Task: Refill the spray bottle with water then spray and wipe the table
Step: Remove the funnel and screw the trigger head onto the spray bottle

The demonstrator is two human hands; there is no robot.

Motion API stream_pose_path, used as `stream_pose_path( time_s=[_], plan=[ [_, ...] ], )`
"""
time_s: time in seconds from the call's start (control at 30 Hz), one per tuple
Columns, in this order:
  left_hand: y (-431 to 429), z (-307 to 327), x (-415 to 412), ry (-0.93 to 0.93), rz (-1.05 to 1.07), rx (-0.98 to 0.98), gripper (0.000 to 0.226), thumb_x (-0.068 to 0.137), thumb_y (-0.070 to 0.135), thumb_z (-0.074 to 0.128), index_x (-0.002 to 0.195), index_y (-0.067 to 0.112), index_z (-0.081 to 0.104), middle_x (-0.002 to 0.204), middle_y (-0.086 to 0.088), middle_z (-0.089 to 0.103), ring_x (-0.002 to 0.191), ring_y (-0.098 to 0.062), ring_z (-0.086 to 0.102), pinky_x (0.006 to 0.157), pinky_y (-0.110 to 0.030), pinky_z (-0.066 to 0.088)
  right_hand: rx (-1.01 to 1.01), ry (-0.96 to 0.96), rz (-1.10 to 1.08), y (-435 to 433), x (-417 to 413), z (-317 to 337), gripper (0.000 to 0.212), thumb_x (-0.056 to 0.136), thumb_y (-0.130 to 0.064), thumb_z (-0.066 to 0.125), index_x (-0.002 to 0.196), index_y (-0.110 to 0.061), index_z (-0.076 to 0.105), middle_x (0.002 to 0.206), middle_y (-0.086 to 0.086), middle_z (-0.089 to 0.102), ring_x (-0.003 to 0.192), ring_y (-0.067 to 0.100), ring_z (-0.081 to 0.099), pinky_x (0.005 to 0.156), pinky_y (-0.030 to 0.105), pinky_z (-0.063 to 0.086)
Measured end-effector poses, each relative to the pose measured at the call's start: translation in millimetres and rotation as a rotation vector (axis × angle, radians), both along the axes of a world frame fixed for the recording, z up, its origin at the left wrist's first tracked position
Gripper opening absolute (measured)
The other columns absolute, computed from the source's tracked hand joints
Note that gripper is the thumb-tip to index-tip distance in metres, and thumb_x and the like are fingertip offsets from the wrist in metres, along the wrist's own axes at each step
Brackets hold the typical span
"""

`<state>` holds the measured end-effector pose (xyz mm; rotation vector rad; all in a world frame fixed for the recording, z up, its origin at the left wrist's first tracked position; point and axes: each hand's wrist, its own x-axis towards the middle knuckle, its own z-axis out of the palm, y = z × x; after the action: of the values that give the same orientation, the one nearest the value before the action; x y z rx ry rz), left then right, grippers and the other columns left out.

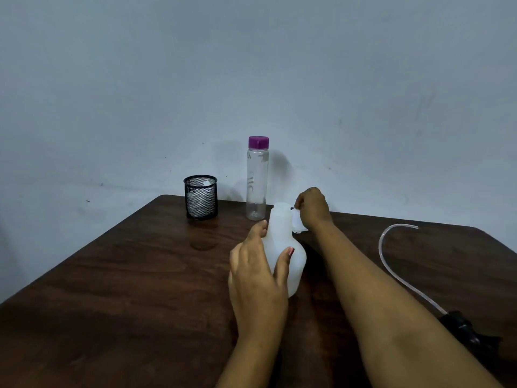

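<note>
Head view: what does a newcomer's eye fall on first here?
The white bottle in the middle, gripped by the left hand while the right hand holds a small white piece beside its neck. Behind stands a clear bottle with a purple cap; the spray head with its tube lies at the right.

Limbs in view: two hands and two forearms, no clothing on them.
The left hand (253, 275) and left forearm (251, 354) show at near centre. The right hand (314, 210) and right forearm (391, 303) run in from the near right corner. Both forearms are bare along their visible length. The left thumbnail (291, 251) carries red polish; the other nails cannot be made out.
</note>
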<state>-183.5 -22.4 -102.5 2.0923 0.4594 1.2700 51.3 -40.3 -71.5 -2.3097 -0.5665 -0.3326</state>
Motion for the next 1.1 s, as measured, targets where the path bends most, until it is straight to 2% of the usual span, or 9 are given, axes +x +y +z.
stream_pose_path(
  time_s=[0.17, 0.27, 0.33, 0.43, 0.53, 0.67, 0.77, 1.0, 1.1],
  plan=[
    [0, 0, 0, 0.008, -0.013, -0.017, 0.043, 0.087, 0.044, 0.056, 0.126, 0.031, 0.045, 0.118, 0.011, 0.055, 0.099, 0.010, 0.030, 0.075, -0.022, 0.042, 0.400, 0.438, 0.035, -5, -14, 3, 0.045, 0.084, 0.003, 0.046, 0.126, -0.013, 0.047, 0.121, 0.008, 0.048, 0.115, 0.030, 0.049, 0.091, 0.035, 0.047],
    [1, 0, 0, 0.021, -0.025, -0.039, 0.044, 0.087, 0.042, 0.057, 0.127, 0.029, 0.046, 0.119, 0.006, 0.055, 0.102, 0.005, 0.036, 0.077, -0.020, 0.038, 0.488, 0.275, -0.044, -21, -27, 16, 0.035, 0.079, 0.011, 0.045, 0.106, -0.005, 0.060, 0.111, -0.002, 0.047, 0.110, 0.025, 0.052, 0.081, 0.027, 0.045],
    [0, 0, 0, 0.037, -0.042, -0.041, 0.047, 0.087, 0.041, 0.057, 0.131, 0.026, 0.045, 0.123, 0.002, 0.055, 0.112, -0.006, 0.040, 0.080, -0.022, 0.036, 0.311, 0.134, -0.066, -39, -34, 31, 0.035, 0.077, 0.014, 0.045, 0.095, -0.006, 0.067, 0.115, 0.005, 0.051, 0.105, 0.024, 0.055, 0.078, 0.021, 0.040],
    [0, 2, -2, 0.075, -0.063, -0.061, 0.055, 0.085, 0.041, 0.060, 0.135, 0.024, 0.042, 0.130, -0.001, 0.052, 0.123, -0.017, 0.038, 0.086, -0.028, 0.037, 0.162, 0.180, 0.026, -78, -45, 54, 0.026, 0.081, 0.002, 0.054, 0.096, -0.011, 0.070, 0.095, 0.002, 0.060, 0.090, 0.018, 0.056, 0.075, 0.024, 0.041],
    [2, 5, -4, 0.122, -0.089, -0.060, 0.072, 0.074, 0.047, 0.071, 0.135, 0.022, 0.041, 0.136, 0.001, 0.049, 0.127, -0.022, 0.038, 0.099, -0.036, 0.036, 0.028, 0.167, -0.059, -130, -62, 63, 0.018, 0.082, -0.009, 0.059, 0.093, -0.017, 0.070, 0.100, 0.001, 0.067, 0.097, 0.018, 0.061, 0.086, 0.030, 0.050],
    [1, 8, -9, 0.188, -0.147, -0.071, 0.086, 0.067, 0.039, 0.079, 0.138, 0.022, 0.035, 0.141, -0.001, 0.042, 0.127, -0.024, 0.042, 0.100, -0.040, 0.038, -0.619, 0.396, -0.076, -178, -93, 51, 0.025, 0.082, -0.026, 0.068, 0.105, -0.015, 0.071, 0.115, 0.002, 0.067, 0.111, 0.025, 0.060, 0.097, 0.035, 0.049],
    [3, 11, -13, 0.240, -0.138, -0.057, 0.085, 0.069, 0.037, 0.078, 0.139, 0.020, 0.034, 0.142, -0.002, 0.041, 0.126, -0.025, 0.044, 0.097, -0.038, 0.039, -0.791, 0.521, -0.153, -191, -113, 30, 0.036, 0.076, -0.029, 0.073, 0.109, -0.016, 0.069, 0.119, 0.002, 0.066, 0.107, 0.026, 0.064, 0.095, 0.041, 0.051],
    [6, 28, -33, 0.400, -0.238, -0.067, 0.085, 0.069, 0.037, 0.078, 0.140, 0.025, 0.032, 0.140, -0.002, 0.045, 0.124, -0.024, 0.046, 0.097, -0.037, 0.041, -0.571, 0.137, -0.211, -164, -159, 17, 0.028, 0.089, -0.007, 0.046, 0.104, -0.018, 0.067, 0.117, 0.006, 0.064, 0.107, 0.028, 0.062, 0.084, 0.034, 0.048],
    [16, 31, -40, 0.450, -0.303, -0.078, 0.083, 0.069, 0.033, 0.079, 0.139, 0.028, 0.034, 0.139, -0.001, 0.046, 0.123, -0.023, 0.046, 0.096, -0.035, 0.041, -0.194, 0.147, -0.071, -150, -169, 36, 0.034, 0.089, -0.002, 0.046, 0.078, -0.026, 0.067, 0.097, 0.002, 0.067, 0.090, 0.021, 0.066, 0.079, 0.032, 0.054]
  ],
)
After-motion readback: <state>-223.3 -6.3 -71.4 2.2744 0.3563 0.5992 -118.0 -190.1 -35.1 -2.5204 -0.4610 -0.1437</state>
